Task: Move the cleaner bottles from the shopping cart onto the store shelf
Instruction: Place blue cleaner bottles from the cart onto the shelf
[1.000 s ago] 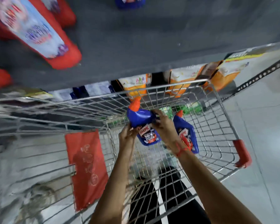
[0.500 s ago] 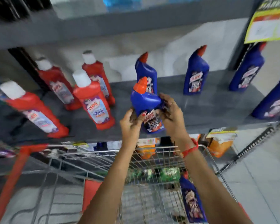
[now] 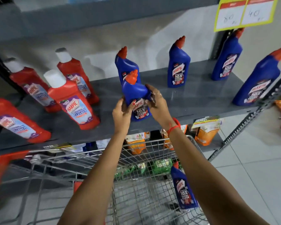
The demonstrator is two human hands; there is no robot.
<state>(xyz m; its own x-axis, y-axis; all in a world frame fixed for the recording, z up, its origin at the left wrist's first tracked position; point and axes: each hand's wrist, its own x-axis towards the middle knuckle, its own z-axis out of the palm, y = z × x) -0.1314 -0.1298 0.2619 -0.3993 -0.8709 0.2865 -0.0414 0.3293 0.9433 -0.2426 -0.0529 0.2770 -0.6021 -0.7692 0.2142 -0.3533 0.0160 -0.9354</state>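
Observation:
Both hands grip a blue cleaner bottle [image 3: 135,95] with an orange cap, upright over the front of the grey shelf [image 3: 193,101]. My left hand [image 3: 122,113] clasps its lower left side and my right hand [image 3: 156,103] wraps its right side. Another blue bottle [image 3: 182,188] stands in the wire shopping cart [image 3: 146,181] below, at its right side. Blue bottles stand on the shelf behind and to the right: one [image 3: 124,65] just behind the held bottle, one [image 3: 178,65] further right, another [image 3: 226,57] near the upright.
Several red cleaner bottles [image 3: 76,103] with white caps fill the shelf's left half. A fourth blue bottle [image 3: 259,82] leans at the shelf's right edge. A yellow price sign [image 3: 243,13] hangs above. Orange pouches [image 3: 204,135] sit on the lower shelf; green packs [image 3: 161,166] lie behind the cart.
The blue bottle has risen from inside the cart to shelf height, held in both hands. My view has tilted up from the cart to the shelf.

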